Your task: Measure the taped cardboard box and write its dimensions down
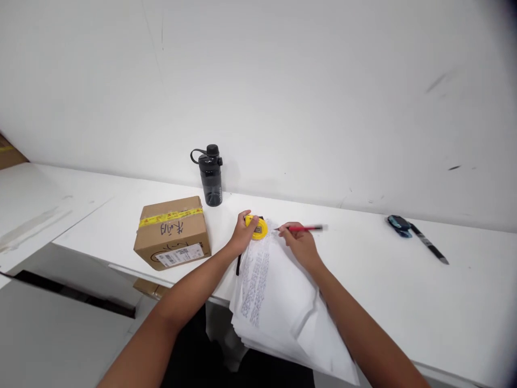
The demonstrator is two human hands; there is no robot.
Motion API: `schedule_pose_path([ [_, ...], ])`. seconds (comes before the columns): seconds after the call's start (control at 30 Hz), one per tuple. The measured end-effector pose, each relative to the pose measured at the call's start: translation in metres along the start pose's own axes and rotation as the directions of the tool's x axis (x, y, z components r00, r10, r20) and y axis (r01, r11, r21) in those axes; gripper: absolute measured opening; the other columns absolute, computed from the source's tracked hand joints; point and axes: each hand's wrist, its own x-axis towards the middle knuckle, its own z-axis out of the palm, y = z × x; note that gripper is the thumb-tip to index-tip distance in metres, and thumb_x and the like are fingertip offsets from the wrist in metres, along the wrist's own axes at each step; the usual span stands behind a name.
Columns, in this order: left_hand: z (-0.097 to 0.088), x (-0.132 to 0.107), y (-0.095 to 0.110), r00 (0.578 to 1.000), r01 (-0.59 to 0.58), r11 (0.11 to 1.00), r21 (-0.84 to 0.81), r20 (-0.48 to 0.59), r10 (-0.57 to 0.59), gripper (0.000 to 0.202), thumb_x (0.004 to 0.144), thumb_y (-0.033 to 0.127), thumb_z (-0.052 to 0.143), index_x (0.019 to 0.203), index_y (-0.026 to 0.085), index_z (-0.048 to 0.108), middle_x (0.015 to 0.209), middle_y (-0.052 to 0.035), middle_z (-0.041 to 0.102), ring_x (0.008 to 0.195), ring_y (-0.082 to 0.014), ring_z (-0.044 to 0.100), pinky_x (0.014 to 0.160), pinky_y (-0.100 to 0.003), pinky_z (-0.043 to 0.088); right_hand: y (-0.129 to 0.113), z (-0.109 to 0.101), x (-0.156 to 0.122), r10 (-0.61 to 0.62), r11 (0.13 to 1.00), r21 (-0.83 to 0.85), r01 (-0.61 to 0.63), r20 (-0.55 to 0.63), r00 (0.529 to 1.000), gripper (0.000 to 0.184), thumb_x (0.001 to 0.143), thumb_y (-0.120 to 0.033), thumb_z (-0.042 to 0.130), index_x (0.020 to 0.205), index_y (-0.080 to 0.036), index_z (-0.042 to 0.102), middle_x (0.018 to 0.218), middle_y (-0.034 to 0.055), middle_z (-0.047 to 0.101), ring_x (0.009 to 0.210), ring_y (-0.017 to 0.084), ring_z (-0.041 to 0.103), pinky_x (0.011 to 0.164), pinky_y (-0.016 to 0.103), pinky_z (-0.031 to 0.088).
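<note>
At the papers' (283, 307) far end, my left hand (242, 235) gripped a round yellow case (260, 228), seemingly steadying it; my right hand (302, 247) gripped a red pencil (302, 228) low, likely for control.

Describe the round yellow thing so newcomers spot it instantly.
On the white table, find the papers overhanging the near edge. At their far end, the left hand holds the yellow case. Unlike the red pen in the right hand, it's round, with a greyish square.

An office-like workspace: handwritten sheets (278, 296) overhang the white tabletop's (388, 285) near edge; a scuffed wall (291, 108) lines its far edge.
</note>
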Motion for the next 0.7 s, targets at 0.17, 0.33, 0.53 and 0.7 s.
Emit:
schedule_pose_path([
  [0.17,0.0023,-0.0014,0.0045,0.997,0.057,0.998,-0.022,-0.044,-0.058,0.069,0.071,0.05,0.076,0.116,0.02,0.033,0.098,-0.0072,0.061,0.081,-0.0174,0.064,0.077,-0.032,0.05,-0.0006,0.0103,-0.0068,0.004,0.981,0.193,-0.018,0.073,0.997,0.028,0.076,-0.049,0.065,0.084,-0.023,0.056,0.072,-0.0009,0.06,0.066,0.016,0.054,0.061,0.028,0.043],
  [0.33,0.0031,-0.0043,0.007,0.997,0.07,0.997,-0.046,-0.034,-0.071,0.062,0.072,0.047,0.077,0.104,0.023,0.029,0.094,-0.0031,0.061,0.077,-0.0135,0.064,0.072,-0.027,0.049,-0.0031,0.0084,-0.0075,0.113,0.99,0.077,-0.12,0.084,0.99,0.034,0.079,-0.054,0.061,0.074,-0.02,0.064,0.07,0.0017,0.063,0.069,0.018,0.055,0.064,0.03,0.042],
  [0.53,0.0051,-0.0072,0.0105,0.995,0.082,0.995,-0.054,-0.052,-0.085,0.059,0.073,0.046,0.076,0.098,0.024,0.027,0.086,0.0012,0.058,0.071,-0.0115,0.061,0.068,-0.025,0.048,-0.004,0.011,-0.0075,0.121,0.993,0.001,-0.122,0.098,0.988,0.038,0.08,-0.054,0.06,0.062,-0.02,0.06,0.063,0.0013,0.059,0.065,0.017,0.05,0.06,0.03,0.036],
  [0.7,0.0065,-0.0053,0.0047,0.999,0.037,0.993,-0.109,-0.012,-0.038,0.054,0.076,0.048,0.072,0.096,0.025,0.027,0.08,0.0048,0.056,0.066,-0.0094,0.059,0.063,-0.022,0.046,-0.0023,0.0104,-0.0069,0.121,0.993,-0.021,-0.12,0.107,0.987,0.036,0.081,-0.052,0.058,0.066,-0.02,0.063,0.064,0.0021,0.061,0.066,0.018,0.051,0.061,0.03,0.037],
])
